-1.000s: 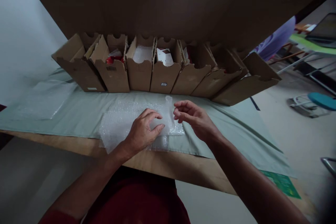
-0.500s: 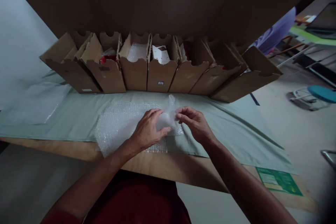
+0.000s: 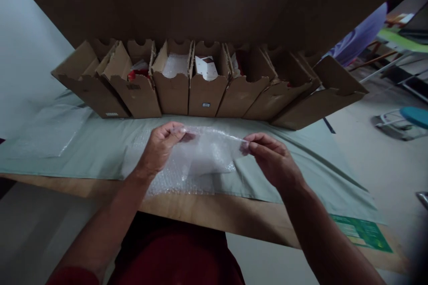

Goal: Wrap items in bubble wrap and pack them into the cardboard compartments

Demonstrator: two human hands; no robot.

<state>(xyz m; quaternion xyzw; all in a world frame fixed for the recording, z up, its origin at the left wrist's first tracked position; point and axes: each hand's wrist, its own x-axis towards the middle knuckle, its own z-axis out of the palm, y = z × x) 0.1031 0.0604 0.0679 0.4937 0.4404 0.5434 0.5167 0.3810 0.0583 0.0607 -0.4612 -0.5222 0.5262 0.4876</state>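
Note:
Stretched between my two hands is a piece of clear bubble wrap, its upper edge pulled into a nearly straight line. My left hand is closed on its left corner, thumb against fingers. At the opposite corner, my right hand pinches the wrap, and fingertips show through the plastic. Underneath, more bubble wrap lies flat on the pale green cloth, reaching the table's front edge. Whether the held piece is a single sheet or a pouch, I cannot tell.
Several open cardboard bins stand in a row behind my hands, some with items inside. A clear plastic sheet lies at the left. A green printed sheet is at the right front edge. Beyond, a blue-topped stool stands on the floor.
My hands have moved apart, the left going left and up, the right going right. The bubble wrap that was bunched between them is now spread taut.

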